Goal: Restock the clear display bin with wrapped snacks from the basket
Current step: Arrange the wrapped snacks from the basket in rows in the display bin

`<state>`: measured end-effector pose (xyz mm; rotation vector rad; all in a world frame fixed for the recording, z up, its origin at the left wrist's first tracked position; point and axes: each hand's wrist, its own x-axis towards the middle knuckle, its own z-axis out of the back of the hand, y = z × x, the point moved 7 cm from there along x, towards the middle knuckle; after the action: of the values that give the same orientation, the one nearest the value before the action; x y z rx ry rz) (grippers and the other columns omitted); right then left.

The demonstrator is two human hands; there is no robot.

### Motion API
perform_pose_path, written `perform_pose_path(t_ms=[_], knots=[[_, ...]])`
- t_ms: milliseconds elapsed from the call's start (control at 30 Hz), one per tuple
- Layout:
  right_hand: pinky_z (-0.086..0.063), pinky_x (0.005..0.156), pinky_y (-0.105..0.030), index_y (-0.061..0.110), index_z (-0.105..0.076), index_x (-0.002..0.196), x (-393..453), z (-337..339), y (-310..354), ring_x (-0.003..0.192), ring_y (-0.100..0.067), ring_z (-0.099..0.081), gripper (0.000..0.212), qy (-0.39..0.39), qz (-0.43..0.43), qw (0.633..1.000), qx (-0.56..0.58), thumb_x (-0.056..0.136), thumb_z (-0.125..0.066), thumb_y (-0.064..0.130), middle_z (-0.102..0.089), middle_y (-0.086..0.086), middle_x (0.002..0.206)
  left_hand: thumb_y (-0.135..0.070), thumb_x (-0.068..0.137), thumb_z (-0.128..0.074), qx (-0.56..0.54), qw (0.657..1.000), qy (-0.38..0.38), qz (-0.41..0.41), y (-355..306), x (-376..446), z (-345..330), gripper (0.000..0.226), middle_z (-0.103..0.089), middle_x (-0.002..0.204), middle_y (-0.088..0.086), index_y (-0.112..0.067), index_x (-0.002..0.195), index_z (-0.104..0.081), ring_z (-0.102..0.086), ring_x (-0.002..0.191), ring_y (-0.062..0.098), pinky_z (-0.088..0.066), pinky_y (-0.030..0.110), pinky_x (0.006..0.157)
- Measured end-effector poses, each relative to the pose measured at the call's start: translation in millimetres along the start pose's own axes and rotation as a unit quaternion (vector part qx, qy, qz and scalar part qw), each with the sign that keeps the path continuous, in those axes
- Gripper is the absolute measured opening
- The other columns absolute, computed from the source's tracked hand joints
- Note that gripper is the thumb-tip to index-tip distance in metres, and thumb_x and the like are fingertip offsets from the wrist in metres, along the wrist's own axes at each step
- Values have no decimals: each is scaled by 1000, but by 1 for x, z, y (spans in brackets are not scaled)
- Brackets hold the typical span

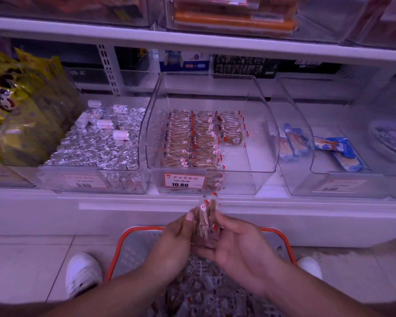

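A clear display bin (258, 133) sits on the low shelf, with neat rows of brown wrapped snacks (192, 138) filling its left and middle part; its right side is bare. Below it on the floor stands an orange-rimmed basket (121, 245) holding more wrapped snacks (206, 291). My left hand (176, 241) and my right hand (240, 250) are together above the basket, both gripping a small upright stack of wrapped snacks (205, 223) just below the bin's front.
A bin of silver foil pieces (96, 145) stands to the left, with yellow bags (14, 106) beyond it. A clear bin with blue packets (338, 149) is on the right. An orange price label (184, 180) marks the bin's front. White shoes (82, 273) flank the basket.
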<state>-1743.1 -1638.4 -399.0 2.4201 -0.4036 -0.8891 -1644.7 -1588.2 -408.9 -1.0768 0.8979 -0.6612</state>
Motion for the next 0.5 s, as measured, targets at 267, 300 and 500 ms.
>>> perform_pose_path(t_ms=[267, 300, 500], knots=[[-53, 82, -41, -3, -66, 120, -3, 3, 20, 93, -30, -64, 41, 4, 76, 995, -69, 87, -56, 20, -68, -21, 110, -18, 99, -45, -57, 998, -19, -1, -9, 14, 18, 36, -77, 85, -4, -28, 84, -76, -71, 79, 9, -55, 30, 76], [-52, 78, -37, -2, -69, 115, -3, 3, 26, 90, -29, -64, 37, 1, 107, 991, -84, 85, -59, 18, -70, -20, 106, -20, 97, -46, -121, 992, -22, 36, -5, 16, 19, 32, -77, 89, 2, -23, 92, -77, -72, 79, 15, -56, 34, 75], [-45, 97, -17, 28, -62, 123, -6, -8, 19, 113, -2, -61, 27, -73, 248, 879, -400, 99, -56, 17, -65, 1, 122, -61, 89, -51, -257, 958, -26, 122, -3, 4, -11, 55, -77, 96, 8, -15, 100, -79, -73, 87, 21, -55, 36, 84]])
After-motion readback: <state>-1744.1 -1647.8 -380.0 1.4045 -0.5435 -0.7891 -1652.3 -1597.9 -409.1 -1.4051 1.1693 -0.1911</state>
